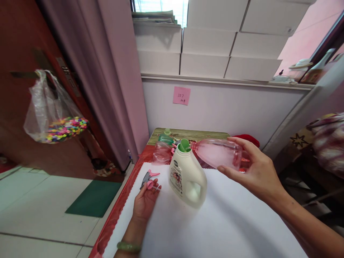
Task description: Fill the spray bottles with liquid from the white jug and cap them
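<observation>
bottle [215,152] looks light, slippery, best gripped near its base [238,157]; our right hand [259,170] grasps it there, left hand [145,206] the sprayer [147,176].

Clear pink bottle [219,153] tilting nearly sideways, mouth pointing at jug's green spout. Cream handled jug [185,177] standing upright, uncapped, on white sheet [225,222]. Grey-pink spray head [148,179] hovering left.
</observation>
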`<state>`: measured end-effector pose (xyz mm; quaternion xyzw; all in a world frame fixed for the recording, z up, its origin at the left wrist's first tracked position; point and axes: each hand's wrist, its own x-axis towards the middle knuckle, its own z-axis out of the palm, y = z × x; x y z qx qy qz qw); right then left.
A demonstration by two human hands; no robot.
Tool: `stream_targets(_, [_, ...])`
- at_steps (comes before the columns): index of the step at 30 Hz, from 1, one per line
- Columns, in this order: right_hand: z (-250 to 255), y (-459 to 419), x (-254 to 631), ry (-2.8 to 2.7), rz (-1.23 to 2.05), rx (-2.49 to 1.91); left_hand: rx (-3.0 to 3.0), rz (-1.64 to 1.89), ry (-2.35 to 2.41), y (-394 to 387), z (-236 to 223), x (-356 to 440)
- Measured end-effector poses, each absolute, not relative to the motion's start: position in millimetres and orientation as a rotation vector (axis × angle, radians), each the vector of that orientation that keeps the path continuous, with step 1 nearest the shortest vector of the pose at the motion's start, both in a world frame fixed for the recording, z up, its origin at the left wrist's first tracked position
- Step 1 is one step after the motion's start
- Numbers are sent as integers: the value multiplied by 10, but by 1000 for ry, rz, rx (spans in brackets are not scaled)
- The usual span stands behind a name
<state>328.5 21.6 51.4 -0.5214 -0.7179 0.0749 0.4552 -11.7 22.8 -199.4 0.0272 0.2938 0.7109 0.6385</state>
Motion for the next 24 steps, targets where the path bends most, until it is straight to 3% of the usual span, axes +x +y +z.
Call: stream_targets(24, [711,207,3341,-1886,19,-1251,73,1615,691,225,-1987,-107])
